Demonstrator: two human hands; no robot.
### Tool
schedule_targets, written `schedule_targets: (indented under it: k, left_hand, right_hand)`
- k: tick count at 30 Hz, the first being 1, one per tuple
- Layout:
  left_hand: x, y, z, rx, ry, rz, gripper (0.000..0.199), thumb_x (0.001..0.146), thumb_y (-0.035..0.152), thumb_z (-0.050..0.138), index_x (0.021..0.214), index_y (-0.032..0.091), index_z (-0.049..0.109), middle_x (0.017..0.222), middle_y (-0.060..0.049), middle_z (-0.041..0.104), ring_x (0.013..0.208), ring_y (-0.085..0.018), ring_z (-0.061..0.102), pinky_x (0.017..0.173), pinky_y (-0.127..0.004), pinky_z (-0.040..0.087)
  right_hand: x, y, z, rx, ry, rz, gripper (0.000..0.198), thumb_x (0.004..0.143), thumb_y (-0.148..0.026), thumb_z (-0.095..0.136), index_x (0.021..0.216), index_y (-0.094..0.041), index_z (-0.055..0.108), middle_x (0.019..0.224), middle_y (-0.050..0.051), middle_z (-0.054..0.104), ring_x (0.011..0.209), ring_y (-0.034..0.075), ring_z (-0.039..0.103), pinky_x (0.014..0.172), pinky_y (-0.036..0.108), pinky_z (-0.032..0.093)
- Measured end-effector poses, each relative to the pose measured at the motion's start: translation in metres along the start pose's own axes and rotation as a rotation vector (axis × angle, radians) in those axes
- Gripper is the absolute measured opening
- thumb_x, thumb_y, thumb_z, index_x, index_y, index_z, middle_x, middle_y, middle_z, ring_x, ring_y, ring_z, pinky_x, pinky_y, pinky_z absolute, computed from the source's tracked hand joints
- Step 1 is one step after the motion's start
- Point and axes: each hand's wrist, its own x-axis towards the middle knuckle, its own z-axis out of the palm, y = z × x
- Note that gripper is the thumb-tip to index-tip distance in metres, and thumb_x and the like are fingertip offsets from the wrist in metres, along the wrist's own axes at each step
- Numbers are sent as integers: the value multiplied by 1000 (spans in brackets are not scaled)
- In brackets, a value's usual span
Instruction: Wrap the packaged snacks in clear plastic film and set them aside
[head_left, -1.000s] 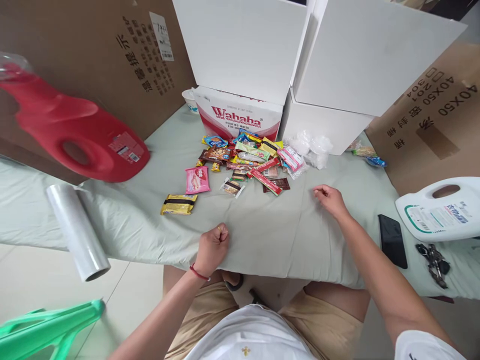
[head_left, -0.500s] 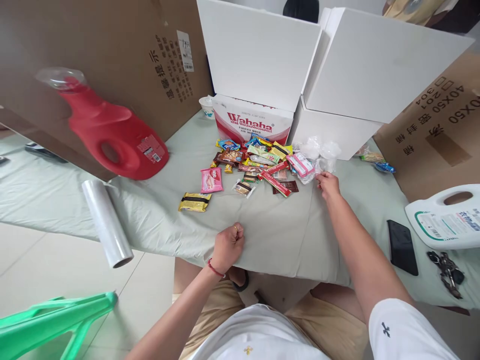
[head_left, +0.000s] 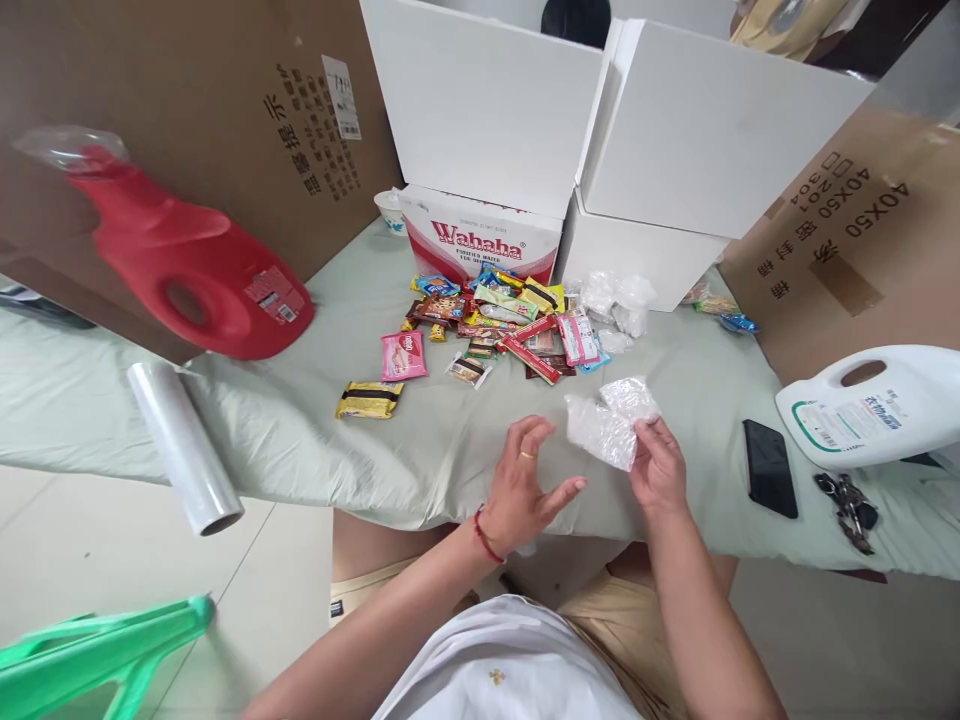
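Note:
My right hand (head_left: 658,465) pinches a crinkled clear plastic bag (head_left: 609,425) by its right side, above the front part of the table. Just left of the bag, my left hand (head_left: 529,485) is open with its fingers spread, holding nothing. Beyond both hands lies a pile of wrapped snacks (head_left: 495,308) in several colours. A pink snack packet (head_left: 403,356) and a yellow snack packet (head_left: 369,400) lie apart at its left. More crumpled clear bags (head_left: 619,298) rest at the right end of the pile.
Behind the pile stand a Wahaha carton (head_left: 480,240) and white boxes (head_left: 660,130). A red jug (head_left: 202,260) and a plastic film roll (head_left: 186,450) are at left. A phone (head_left: 770,468), keys (head_left: 847,510) and a white jug (head_left: 877,405) lie at right.
My right hand has drawn a clear bag from beside the pile toward me. My left hand has opened from a fist and moved right toward the bag. The view has shifted slightly.

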Motion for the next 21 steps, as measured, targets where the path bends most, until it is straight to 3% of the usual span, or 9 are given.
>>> schedule_targets:
  k: [2, 5, 8, 12, 16, 17, 19, 21]
  left_hand:
    - [5, 3, 16, -102, 32, -141, 70, 74, 47, 82, 131, 19, 52, 133, -17, 55, 124, -31, 53, 97, -41, 50]
    - [10, -6, 26, -303, -28, -433, 36, 81, 46, 72, 101, 18, 62, 98, -8, 65, 91, -22, 62, 78, -32, 52]
    - [10, -21, 16, -364, -29, -521, 21, 82, 39, 67, 80, 20, 59, 75, 0, 60, 70, -15, 55, 66, -27, 46]
    - [0, -33, -5, -315, 38, -552, 22, 83, 40, 66, 76, 20, 59, 70, 2, 58, 65, -13, 50, 63, -26, 42]
    - [-10, -32, -13, -335, 29, -609, 33, 87, 50, 62, 72, 20, 59, 66, 2, 56, 61, -13, 49, 59, -26, 41]
    - [-12, -30, -14, -346, 30, -625, 34, 87, 51, 62, 73, 20, 60, 66, 1, 56, 62, -13, 49, 59, -26, 41]
    - [-12, -28, -17, -361, 35, -638, 36, 86, 53, 62, 75, 19, 61, 68, 0, 57, 63, -14, 50, 59, -26, 41]
    - [-11, -28, -22, -343, 64, -612, 37, 87, 54, 62, 75, 19, 60, 70, 0, 56, 66, -14, 50, 60, -25, 41]
  right_hand:
    - [-22, 9, 6, 14, -30, 26, 25, 71, -39, 85, 84, -27, 68, 83, -2, 71, 79, 17, 66, 80, 33, 55]
    - [-37, 18, 7, 50, -36, 74, 27, 68, -37, 88, 79, -26, 66, 75, -4, 65, 70, 15, 61, 73, 30, 54]
    - [-29, 15, -2, 78, 67, 46, 32, 64, -37, 89, 79, -26, 63, 74, -5, 62, 70, 14, 60, 70, 30, 55]
    - [15, -8, -6, -14, 243, -220, 31, 68, -39, 85, 81, -25, 60, 84, -3, 61, 81, 15, 61, 69, 29, 55]
    - [91, -35, 21, -474, 409, -626, 22, 85, -45, 64, 91, -23, 61, 110, 6, 63, 103, 22, 61, 78, 32, 56]
    - [110, -39, 29, -639, 383, -631, 22, 89, -43, 59, 93, -22, 62, 113, 9, 63, 107, 23, 60, 83, 33, 55]
    - [140, -43, 45, -904, 217, -500, 20, 89, -38, 60, 94, -20, 66, 108, 11, 66, 104, 25, 62, 92, 37, 52]
    - [151, -41, 56, -1015, 77, -384, 20, 83, -34, 69, 92, -17, 69, 101, 12, 68, 95, 26, 64, 95, 41, 50]
